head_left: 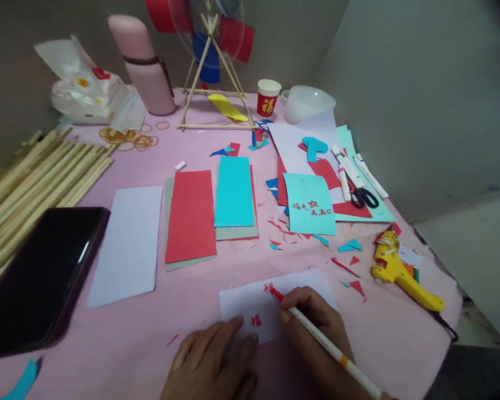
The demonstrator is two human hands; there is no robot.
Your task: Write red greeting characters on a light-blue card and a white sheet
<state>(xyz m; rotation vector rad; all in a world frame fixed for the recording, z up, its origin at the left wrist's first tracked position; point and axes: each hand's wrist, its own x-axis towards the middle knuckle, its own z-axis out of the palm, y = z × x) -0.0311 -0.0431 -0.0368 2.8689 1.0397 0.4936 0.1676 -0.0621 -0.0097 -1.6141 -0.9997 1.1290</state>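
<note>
In my right hand (316,328) is a white marker pen (316,333) with a red tip, pinched between thumb and fingers. Its tip meets a sheet of white paper (304,280) beside a small red Chinese character near the top edge. A second red character stands lower on the same sheet. My left hand (216,355) rests flat on the paper's lower left corner, fingers stretched out and holding nothing. Above the sheet to the right lies a light green card (310,189) with red handwriting.
Red cards (190,216), blue cards (234,191) and white cards (127,244) lie in stacks. A phone (41,272) and wooden sticks (37,178) are at left. Scissors (362,196) and a yellow glue gun (404,272) lie right. Behind stand a pink flask (144,66) and a stick frame (210,72).
</note>
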